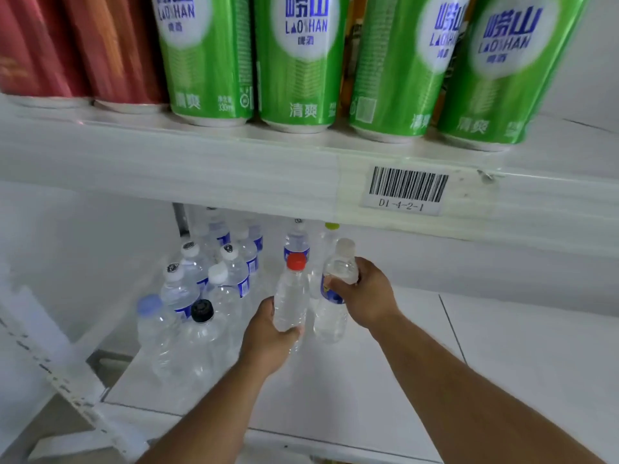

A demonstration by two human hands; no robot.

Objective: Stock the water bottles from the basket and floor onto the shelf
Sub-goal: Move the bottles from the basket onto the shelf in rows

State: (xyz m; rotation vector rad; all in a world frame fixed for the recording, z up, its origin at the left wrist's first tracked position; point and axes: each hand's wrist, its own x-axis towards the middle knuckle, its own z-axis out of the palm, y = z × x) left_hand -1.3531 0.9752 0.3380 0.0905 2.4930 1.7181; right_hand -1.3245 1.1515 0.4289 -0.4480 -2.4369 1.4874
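Two bottles in hand, centre frame, both upright over the lower shelf (368,380): left hand (268,343) curls round the red-capped bottle (290,296); right hand (366,293) wraps the clear-capped bottle (336,289), just beside. Roughly ten stocked bottles (201,296) stand left. Above: two red cans (77,48), four green cans (298,61).

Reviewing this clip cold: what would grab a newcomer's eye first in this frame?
The row of bright green cans on the upper shelf fills the top of the view, above a barcode label on the shelf edge. Below, the left hand grips a red-capped bottle and the right hand a white-capped bottle, beside a cluster of bottles on the lower shelf.
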